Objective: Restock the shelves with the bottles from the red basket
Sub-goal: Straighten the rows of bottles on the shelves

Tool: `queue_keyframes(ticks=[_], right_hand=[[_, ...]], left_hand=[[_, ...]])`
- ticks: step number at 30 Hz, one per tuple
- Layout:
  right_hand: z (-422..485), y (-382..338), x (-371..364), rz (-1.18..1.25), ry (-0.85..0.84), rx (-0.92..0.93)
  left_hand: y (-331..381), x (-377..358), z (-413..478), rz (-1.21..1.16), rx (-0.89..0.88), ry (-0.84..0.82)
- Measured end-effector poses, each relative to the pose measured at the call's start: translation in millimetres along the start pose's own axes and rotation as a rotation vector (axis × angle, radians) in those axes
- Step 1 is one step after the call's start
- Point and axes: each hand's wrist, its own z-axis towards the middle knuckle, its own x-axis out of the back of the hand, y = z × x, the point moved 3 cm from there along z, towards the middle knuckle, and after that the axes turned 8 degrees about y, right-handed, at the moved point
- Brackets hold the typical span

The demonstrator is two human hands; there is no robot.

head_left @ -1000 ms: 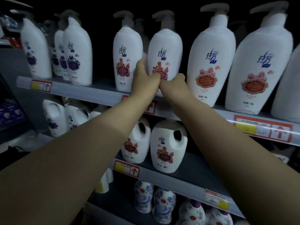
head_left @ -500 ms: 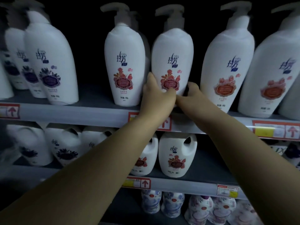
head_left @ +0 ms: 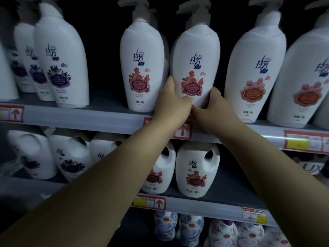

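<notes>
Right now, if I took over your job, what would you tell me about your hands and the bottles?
Left hand: grips the bottle low on its left side.
Right hand: grips it low on the right.
Bottle: upright at the front of the top shelf, in line with its neighbours; base hidden by the hands.
Done: bottle brought to its spot.
Left: let go, fetch more. The red basket is out of view.

"拉芳" on each pump bottle (head_left: 195,50) — "UX" on a pack (head_left: 311,169)

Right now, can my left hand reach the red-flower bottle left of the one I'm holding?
Probably yes: that bottle stands at the shelf front beside your left hand, nothing before it, though it must first release the held bottle.
</notes>
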Motion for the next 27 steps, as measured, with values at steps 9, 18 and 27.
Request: queue_keyframes(ticks=[9,18,27], right_hand=[[-2,-16,1,-0.073,0.024,-0.040],[-20,-29,28,-0.158,0.045,-0.060],[-29,-29,27,-0.163,0.096,-0.001]], left_hand=[[10,5,-8,0.098,-0.021,-0.008],[24,8,-15,0.164,-0.048,-0.149],[26,12,-16,0.233,-0.062,-0.209]])
